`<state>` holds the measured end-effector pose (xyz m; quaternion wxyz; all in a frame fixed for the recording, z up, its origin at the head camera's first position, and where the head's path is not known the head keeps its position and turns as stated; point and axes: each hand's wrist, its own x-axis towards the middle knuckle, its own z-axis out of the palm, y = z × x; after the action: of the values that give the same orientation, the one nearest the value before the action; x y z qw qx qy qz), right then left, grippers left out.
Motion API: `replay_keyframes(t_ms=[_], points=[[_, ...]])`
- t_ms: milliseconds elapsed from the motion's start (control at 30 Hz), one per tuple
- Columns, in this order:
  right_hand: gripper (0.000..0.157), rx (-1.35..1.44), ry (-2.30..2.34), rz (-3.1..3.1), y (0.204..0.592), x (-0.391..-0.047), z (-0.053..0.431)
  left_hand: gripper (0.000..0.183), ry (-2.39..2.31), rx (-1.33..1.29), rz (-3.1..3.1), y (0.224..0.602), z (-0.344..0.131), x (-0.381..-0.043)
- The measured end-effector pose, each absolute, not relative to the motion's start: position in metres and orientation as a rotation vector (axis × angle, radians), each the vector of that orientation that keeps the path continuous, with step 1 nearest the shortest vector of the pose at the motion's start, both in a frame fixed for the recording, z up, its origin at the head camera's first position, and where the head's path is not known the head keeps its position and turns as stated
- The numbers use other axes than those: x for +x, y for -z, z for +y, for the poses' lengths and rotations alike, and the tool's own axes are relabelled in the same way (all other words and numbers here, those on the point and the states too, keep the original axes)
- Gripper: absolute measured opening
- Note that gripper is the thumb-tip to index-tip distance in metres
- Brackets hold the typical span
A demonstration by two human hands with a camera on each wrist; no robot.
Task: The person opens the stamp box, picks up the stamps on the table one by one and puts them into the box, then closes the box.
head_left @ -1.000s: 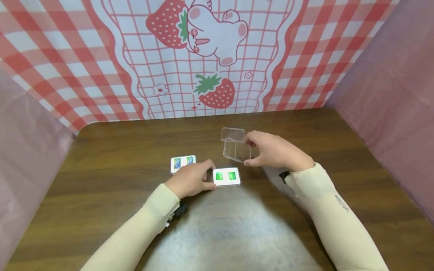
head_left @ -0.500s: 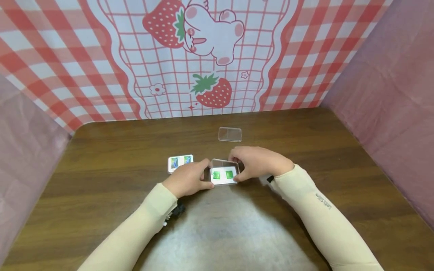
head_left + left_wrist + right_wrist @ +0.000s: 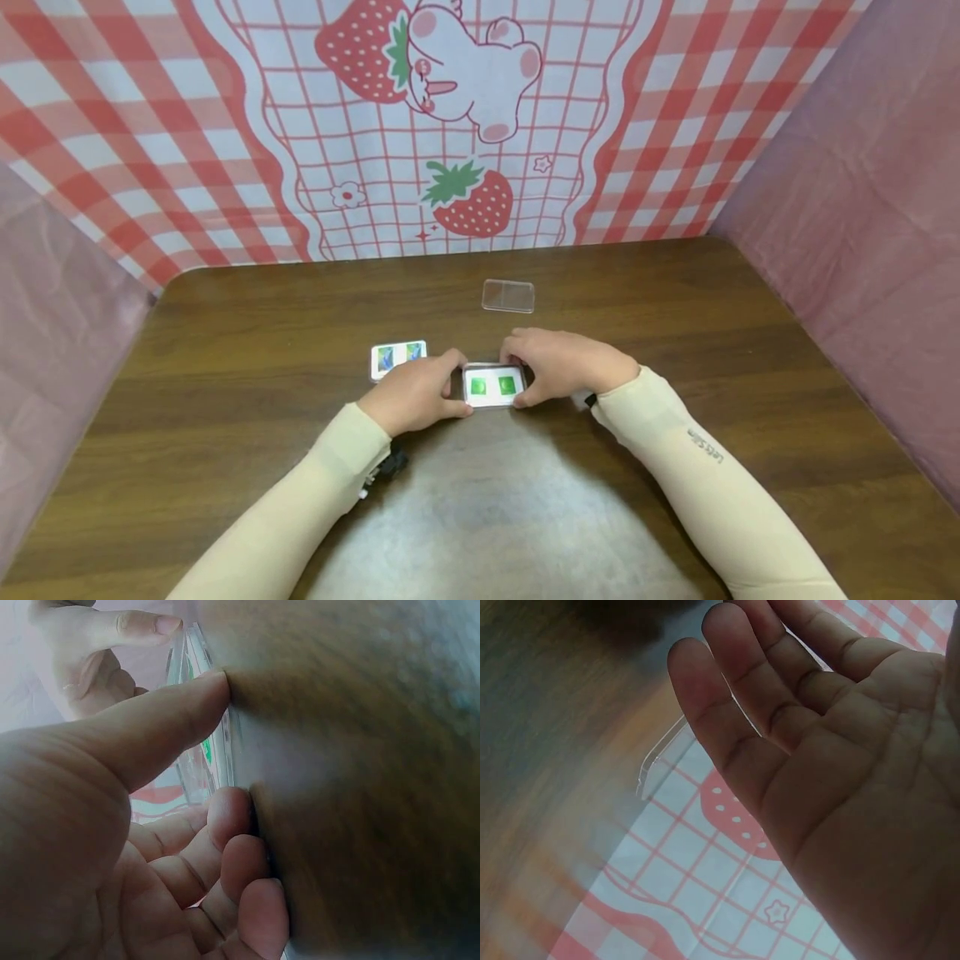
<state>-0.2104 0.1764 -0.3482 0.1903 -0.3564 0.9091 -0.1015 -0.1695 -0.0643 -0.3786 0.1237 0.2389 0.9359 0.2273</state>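
A white card case (image 3: 492, 386) with two green pictures lies flat on the table between both hands. My left hand (image 3: 412, 396) holds its left end, thumb at the near edge and fingertips at the far edge. At the right end my right hand (image 3: 566, 364) grips a clear cover (image 3: 178, 660), which sits over the white case; in the left wrist view a narrow gap shows between them. Whether the cover is fully down I cannot tell. Behind my left hand lies a second white case (image 3: 390, 358) with two blue-green pictures, partly hidden by the hand.
A second clear cover (image 3: 507, 296) lies farther back on the brown wooden table (image 3: 637, 292). A red-and-white strawberry cloth (image 3: 472, 100) hangs along the table's back edge. Pink cloth (image 3: 817, 183) closes off the sides.
My right hand has brought the clear cover left and toward me, lowering it from a tilt over the green-picture case. My left hand has stayed at the case.
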Motion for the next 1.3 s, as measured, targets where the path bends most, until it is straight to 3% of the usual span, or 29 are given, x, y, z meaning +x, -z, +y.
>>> replay_keyframes(t_ms=[433, 767, 867, 1133, 1300], points=[[0.046, -0.958, 0.277, 2.558, 0.3459, -0.2083, 0.1763, 0.075, -0.642, 0.792, 2.690, 0.3787, -0.0672, -0.1702], [0.055, -0.955, 0.242, 2.582, 0.3462, -0.2065, 0.1756, 0.056, -0.605, 0.805, 2.740, 0.3800, -0.0659, -0.1704], [0.059, -0.954, 0.247, 2.587, 0.3461, -0.2061, 0.1753, 0.056, -0.589, 0.804, 2.749, 0.3800, -0.0657, -0.1704], [0.045, -0.935, 0.221, 2.594, 0.3459, -0.2060, 0.1751, 0.059, -0.611, 0.830, 2.742, 0.3790, -0.0651, -0.1705], [0.056, -0.933, 0.196, 2.600, 0.3461, -0.2052, 0.1733, 0.063, -0.598, 0.802, 2.741, 0.3784, -0.0648, -0.1703]])
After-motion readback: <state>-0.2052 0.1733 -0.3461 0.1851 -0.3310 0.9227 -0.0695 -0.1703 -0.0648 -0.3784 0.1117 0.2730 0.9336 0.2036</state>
